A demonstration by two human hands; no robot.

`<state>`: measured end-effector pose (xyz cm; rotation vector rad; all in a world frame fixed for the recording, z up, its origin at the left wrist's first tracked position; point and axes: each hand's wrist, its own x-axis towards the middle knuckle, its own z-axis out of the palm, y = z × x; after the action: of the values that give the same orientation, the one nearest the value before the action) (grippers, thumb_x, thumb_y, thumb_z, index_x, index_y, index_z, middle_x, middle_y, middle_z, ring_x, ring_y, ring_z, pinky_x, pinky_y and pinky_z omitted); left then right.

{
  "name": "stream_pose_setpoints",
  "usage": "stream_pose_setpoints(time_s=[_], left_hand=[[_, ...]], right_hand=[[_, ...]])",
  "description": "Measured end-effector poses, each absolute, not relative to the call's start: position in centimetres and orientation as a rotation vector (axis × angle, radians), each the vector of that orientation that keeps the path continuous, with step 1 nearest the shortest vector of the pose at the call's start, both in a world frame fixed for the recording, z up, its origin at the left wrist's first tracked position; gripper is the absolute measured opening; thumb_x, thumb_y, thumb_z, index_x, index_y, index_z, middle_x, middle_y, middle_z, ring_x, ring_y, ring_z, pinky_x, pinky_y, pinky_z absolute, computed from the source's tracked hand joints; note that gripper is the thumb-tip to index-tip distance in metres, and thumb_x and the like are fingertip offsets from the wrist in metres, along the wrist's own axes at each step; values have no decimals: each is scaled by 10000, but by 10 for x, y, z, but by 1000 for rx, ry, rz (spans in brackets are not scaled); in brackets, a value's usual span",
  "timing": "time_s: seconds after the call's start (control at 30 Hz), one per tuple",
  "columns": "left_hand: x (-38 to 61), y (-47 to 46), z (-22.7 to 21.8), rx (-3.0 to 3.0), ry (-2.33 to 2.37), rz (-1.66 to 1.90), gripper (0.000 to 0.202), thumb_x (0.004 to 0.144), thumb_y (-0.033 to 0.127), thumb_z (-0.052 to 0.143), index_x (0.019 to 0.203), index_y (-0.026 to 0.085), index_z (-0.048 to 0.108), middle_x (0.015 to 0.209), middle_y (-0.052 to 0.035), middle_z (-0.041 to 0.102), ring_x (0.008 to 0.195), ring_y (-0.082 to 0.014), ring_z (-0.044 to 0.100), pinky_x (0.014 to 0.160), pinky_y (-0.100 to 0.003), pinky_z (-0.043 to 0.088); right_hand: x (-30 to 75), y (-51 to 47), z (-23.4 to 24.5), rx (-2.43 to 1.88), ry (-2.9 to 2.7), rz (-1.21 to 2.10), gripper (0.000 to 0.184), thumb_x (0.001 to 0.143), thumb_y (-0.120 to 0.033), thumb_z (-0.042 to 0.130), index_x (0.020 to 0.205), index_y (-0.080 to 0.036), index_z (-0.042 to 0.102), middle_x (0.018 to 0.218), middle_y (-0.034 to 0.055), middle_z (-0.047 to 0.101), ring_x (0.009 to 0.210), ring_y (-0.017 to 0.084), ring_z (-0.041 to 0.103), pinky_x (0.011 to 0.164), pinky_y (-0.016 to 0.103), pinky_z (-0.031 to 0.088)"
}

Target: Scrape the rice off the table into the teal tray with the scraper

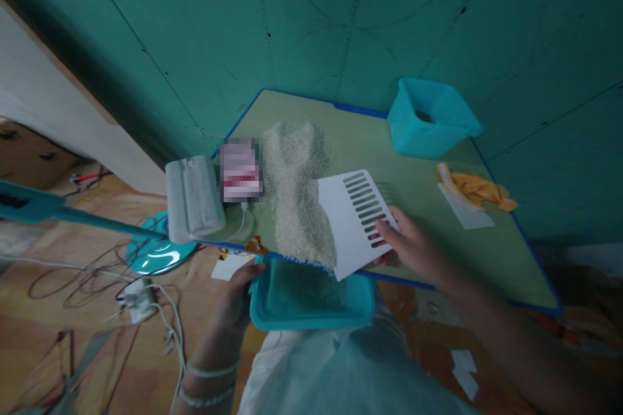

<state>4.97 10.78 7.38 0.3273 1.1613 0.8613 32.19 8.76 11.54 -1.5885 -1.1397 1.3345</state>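
Observation:
A heap of pale grains (302, 207) that look like rice runs across the table to its front edge. My right hand (392, 233) is closed on a white slotted plastic sheet (341, 220), its fingers at the slots. The sheet's left edge touches the heap's right side. Just below the table edge, my left hand (246, 282) grips the left rim of a teal plastic tub (311, 321). The tub sits against my lap, under the near end of the heap. Its inside is dim, with a speckled layer that could be grains.
On the table (360, 136) stand a teal bin (423, 133), a yellow cloth (479, 189) over a white card, a grey-white case (195, 198) and a blurred-out device (241, 170) with a cable. Cables, a power strip (139, 301) and a teal round base (160, 253) lie on the floor.

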Motion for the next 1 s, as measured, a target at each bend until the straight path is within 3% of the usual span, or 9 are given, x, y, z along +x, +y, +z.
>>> stream_pose_setpoints(time_s=[0.27, 0.57, 0.7, 0.87, 1.0], left_hand=[[47, 107, 71, 312, 1178, 834, 89, 486, 176, 677, 560, 160, 631, 464, -1, 626, 414, -147, 547, 416, -243, 461], [47, 106, 69, 333, 1126, 840, 117, 495, 183, 693, 596, 172, 637, 432, 6, 616, 517, -217, 629, 462, -279, 506], [48, 105, 70, 344, 1109, 839, 140, 490, 184, 699, 614, 159, 641, 428, 8, 612, 465, -197, 610, 452, -271, 501], [48, 105, 72, 332, 1125, 824, 130, 479, 179, 699, 584, 167, 622, 417, -2, 600, 576, -246, 648, 475, -290, 514], [48, 105, 74, 321, 1144, 853, 113, 489, 160, 676, 592, 166, 633, 468, -3, 635, 487, -193, 610, 455, -267, 498]], right_hand=[[316, 68, 121, -1522, -1153, 1457, 240, 870, -451, 433, 936, -228, 374, 760, -11, 603, 501, 122, 598, 391, 214, 440], [315, 40, 125, -1600, -1186, 1382, 276, 875, -454, 437, 1027, -227, 399, 875, 41, 612, 691, 165, 631, 461, 233, 496], [314, 32, 131, -1634, -1226, 1339, 266, 887, -444, 416, 1041, -228, 406, 941, 65, 608, 790, 181, 627, 548, 260, 538], [317, 27, 136, -1650, -1316, 1280, 243, 886, -431, 427, 1032, -237, 428, 948, 65, 622, 792, 183, 627, 690, 319, 547], [325, 27, 136, -1624, -1309, 1237, 219, 888, -410, 433, 1033, -247, 452, 982, 62, 631, 825, 187, 627, 725, 327, 538]])
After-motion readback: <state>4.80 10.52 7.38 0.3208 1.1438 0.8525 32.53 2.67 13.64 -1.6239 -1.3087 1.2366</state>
